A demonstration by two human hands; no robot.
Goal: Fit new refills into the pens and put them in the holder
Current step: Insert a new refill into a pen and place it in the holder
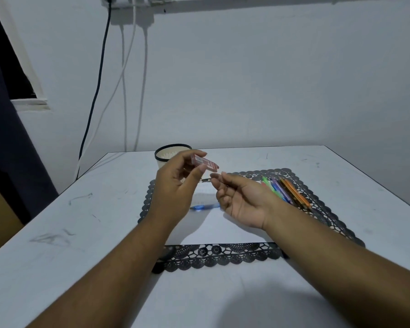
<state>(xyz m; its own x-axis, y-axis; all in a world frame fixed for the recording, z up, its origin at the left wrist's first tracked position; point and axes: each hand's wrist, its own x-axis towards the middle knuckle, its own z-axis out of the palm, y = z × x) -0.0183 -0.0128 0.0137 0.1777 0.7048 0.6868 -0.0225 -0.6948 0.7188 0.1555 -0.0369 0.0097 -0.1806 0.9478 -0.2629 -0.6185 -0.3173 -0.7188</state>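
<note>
Forearms: both of mine reach in from the bottom edge over the worktop (57, 209).
Mat: black lace mat (223, 256) with a white sheet (223, 228) on it, under both hands.
Left hand (173, 188): its grip is closed, thumb and fingers, around a small red refill box (204, 163), held up and tilted in front of the holder.
Right hand (242, 200): fingertips pinched on something thin and dark just below the box's open end; I judge it a refill, but it is too small to be sure.
Blue pen (204, 206): lies on the sheet between the hands.
Coloured pens (287, 191): a bunch lying on the mat beside the right wrist.
Holder (168, 155): cream cup with dark rim, behind the left hand; no pen visible inside.
Progress: early, by my reading. Nothing is stowed; refilling and stowing all remain.
</note>
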